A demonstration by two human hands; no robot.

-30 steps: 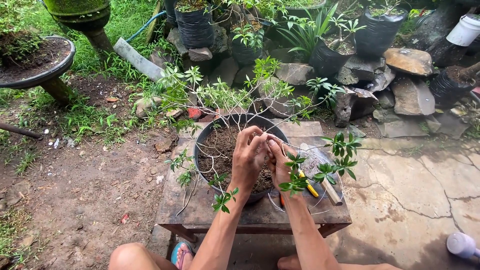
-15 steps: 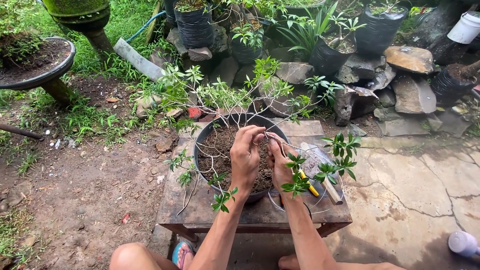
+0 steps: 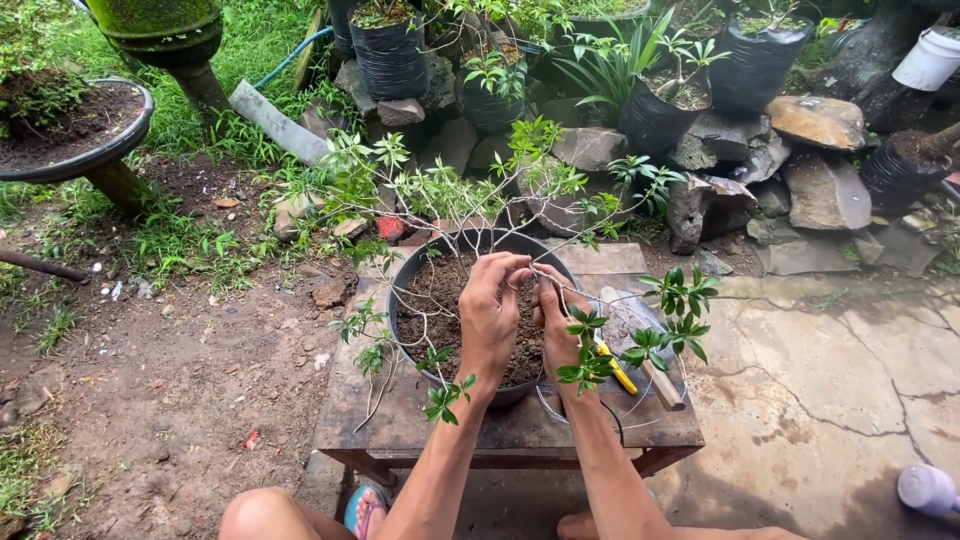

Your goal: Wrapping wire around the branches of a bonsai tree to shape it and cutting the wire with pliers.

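Both hands have shifted slightly — left hand (image 3: 492,318) and right hand (image 3: 556,325) pinch a thin branch (image 3: 520,275) over the black pot (image 3: 405,290); branch runs toward 1 o'clock.

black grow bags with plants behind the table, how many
4 clearly: one black grow bag at top left, one beside it, one at centre holding a spiky plant, one at top right. Foliage may hide others.
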